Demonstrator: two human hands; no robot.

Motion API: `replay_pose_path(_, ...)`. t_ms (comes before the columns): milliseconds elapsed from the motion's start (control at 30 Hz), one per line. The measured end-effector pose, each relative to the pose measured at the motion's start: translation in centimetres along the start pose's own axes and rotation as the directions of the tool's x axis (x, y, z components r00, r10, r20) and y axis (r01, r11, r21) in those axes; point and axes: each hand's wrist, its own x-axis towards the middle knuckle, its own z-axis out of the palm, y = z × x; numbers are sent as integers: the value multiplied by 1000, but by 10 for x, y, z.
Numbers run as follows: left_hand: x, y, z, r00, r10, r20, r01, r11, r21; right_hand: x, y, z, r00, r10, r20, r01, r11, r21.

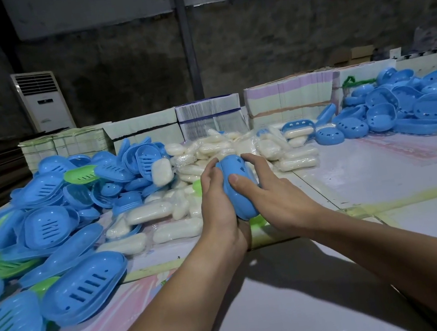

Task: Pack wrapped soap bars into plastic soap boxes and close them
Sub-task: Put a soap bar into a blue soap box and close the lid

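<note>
Blue soap box (pixel 240 187) pressed closed between left hand (pixel 216 203) and right hand (pixel 267 194), fingers curled round it | wrapped soap bars (pixel 209 152) heaped beyond, many unpacked | judged early.

Table (pixel 386 172), pale patterned covering: blue soap-box halves (pixel 47 222) heaped left and far right, wrapped soap bars (pixel 225 146) piled centre, stacked cartons (pixel 290 98) behind.

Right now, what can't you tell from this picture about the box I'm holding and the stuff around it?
- Head view: whether the blue box holds soap; both hands, left hand and right hand, cover it.
- Whether it is fully closed: the fingers hide the seam.
- Green piece: mostly hidden under the hands.
- Left pile of lids: cut off by the edge.
</note>
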Motion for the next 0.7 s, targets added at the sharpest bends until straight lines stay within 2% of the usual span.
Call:
replay_pose_path(300,-2,1,-2,997,-8,74,3,998,58,-2,0,-1,998,-57,38,58,997,-43)
replay_pose_path(367,-3,5,-1,996,-30,83,21,994,103,-2,0,-1,996,-78,43,78,997,-7)
replay_pose_path(533,-3,5,-2,974,138,178,-168,971,168,-2,0,-3,988,-152,29,146,979,139)
replay_pose_path(700,-11,10,2,966,130,225,-159,980,118,0,5,-6,981,-189,47,174,960,217)
